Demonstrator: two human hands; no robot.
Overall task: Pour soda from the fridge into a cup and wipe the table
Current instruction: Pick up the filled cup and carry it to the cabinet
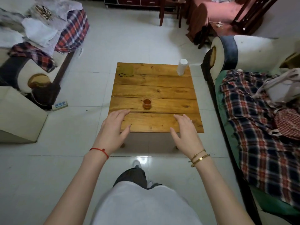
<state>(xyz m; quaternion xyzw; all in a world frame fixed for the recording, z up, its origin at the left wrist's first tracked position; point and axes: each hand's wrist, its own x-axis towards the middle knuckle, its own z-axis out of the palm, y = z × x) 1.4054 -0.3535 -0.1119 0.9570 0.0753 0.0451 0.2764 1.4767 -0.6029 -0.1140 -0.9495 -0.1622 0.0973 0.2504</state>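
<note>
Hands hover empty, fingers relaxed: left hand (113,127) at the table's (154,90) near left edge, right hand (185,132) at its near right. Between and beyond them the cup (147,103) stands upright, axis vertical, holding amber drink. Paper roll (182,67) stands upright at the far right corner, nearer the right hand.

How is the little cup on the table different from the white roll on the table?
The cup is clear glass with amber drink inside; the paper roll is solid white. The cup is short and squat; the roll stands taller. The cup sits near the middle of the table, close to the hands; the roll stands at the far right corner. Both stand upright on the wooden table, and neither hand touches them.
</note>
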